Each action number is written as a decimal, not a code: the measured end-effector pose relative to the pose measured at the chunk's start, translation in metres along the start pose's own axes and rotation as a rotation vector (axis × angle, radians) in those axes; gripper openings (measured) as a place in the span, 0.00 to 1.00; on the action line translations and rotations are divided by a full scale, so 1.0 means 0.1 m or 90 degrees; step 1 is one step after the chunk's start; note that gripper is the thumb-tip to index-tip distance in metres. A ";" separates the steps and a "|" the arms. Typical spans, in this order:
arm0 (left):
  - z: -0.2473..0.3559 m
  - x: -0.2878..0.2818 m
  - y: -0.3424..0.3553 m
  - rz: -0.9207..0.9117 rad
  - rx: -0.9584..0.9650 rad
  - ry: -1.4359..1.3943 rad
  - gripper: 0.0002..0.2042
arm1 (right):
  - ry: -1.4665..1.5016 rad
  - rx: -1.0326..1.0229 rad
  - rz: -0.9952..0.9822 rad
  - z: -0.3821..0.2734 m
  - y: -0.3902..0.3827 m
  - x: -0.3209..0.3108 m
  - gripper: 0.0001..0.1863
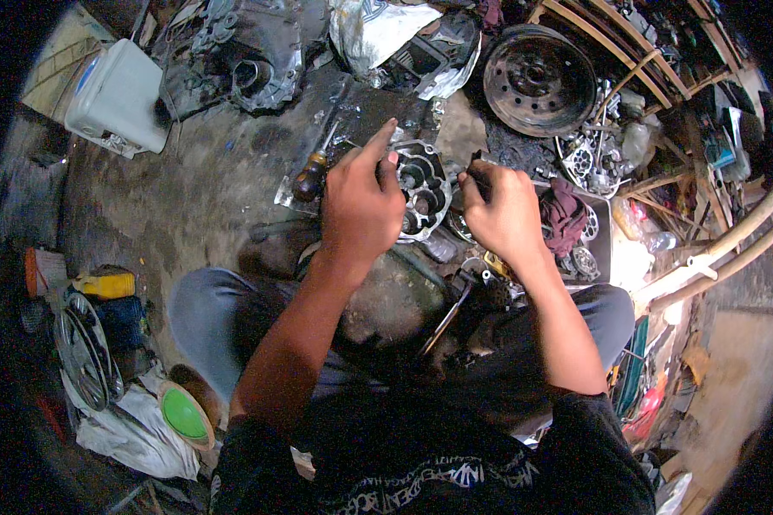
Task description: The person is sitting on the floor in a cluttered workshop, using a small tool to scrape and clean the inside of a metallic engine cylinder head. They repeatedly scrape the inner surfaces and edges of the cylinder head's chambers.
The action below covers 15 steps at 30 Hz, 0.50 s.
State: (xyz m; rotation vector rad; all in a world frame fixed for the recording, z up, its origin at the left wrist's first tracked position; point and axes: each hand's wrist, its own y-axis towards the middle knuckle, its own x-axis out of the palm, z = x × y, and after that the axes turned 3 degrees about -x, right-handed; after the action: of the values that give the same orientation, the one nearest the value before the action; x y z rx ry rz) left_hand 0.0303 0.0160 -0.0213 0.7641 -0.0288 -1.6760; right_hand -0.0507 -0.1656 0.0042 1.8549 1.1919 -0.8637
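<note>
A metal engine casing with hollow chambers lies on the ground between my hands. My left hand is at its left edge, index finger stretched forward and thumb apart; I see nothing in it, though its other fingers are mostly hidden. To the casing's right, my right hand is closed, thumb and fingers pinched around a small dark piece too indistinct to name. A screwdriver with a dark bulbous handle rests just left of my left hand.
Beyond my hands stand a dark steel wheel rim and a large greasy metal housing. A maroon rag and metal parts lie to the right. A grey plastic container is far left; a green-topped round object sits near left.
</note>
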 end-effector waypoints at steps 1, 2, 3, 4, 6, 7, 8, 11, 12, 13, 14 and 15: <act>-0.01 0.00 0.00 -0.001 -0.005 0.002 0.19 | 0.065 -0.032 0.028 0.01 0.01 -0.01 0.11; -0.03 -0.01 0.00 0.001 -0.014 0.007 0.19 | 0.064 -0.021 -0.030 -0.09 0.01 -0.07 0.12; -0.03 -0.02 0.00 -0.004 -0.024 0.010 0.19 | 0.062 -0.009 -0.088 -0.22 -0.01 -0.18 0.12; -0.01 -0.03 0.01 -0.009 -0.033 0.009 0.19 | 0.058 0.003 -0.145 -0.29 -0.02 -0.25 0.13; 0.04 0.00 0.01 -0.013 -0.029 0.009 0.19 | 0.035 -0.044 -0.026 -0.03 -0.03 -0.04 0.12; 0.01 -0.01 0.00 -0.004 -0.020 0.018 0.19 | 0.030 -0.046 -0.004 -0.05 0.04 -0.01 0.12; -0.02 -0.01 0.00 0.005 -0.012 0.027 0.19 | 0.024 -0.047 0.017 -0.09 0.09 -0.02 0.11; -0.06 0.03 -0.01 0.022 0.027 -0.014 0.18 | 0.073 -0.045 -0.073 -0.21 -0.03 -0.16 0.10; -0.07 0.03 -0.02 0.013 0.006 -0.007 0.18 | 0.037 -0.038 -0.079 -0.15 -0.01 -0.09 0.10; -0.04 0.01 0.00 0.002 -0.009 -0.004 0.18 | 0.029 -0.035 -0.049 -0.09 0.02 -0.04 0.10; -0.02 0.01 0.01 -0.010 -0.024 -0.001 0.18 | 0.021 -0.032 -0.020 -0.03 0.06 -0.01 0.10; -0.01 0.02 0.01 -0.008 -0.013 -0.007 0.18 | 0.013 -0.030 0.009 0.01 0.07 0.00 0.11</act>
State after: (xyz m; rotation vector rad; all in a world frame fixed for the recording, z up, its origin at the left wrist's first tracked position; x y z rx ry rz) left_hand 0.0317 0.0141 -0.0228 0.7410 -0.0137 -1.6905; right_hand -0.0441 -0.1680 0.0054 1.8363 1.1998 -0.8046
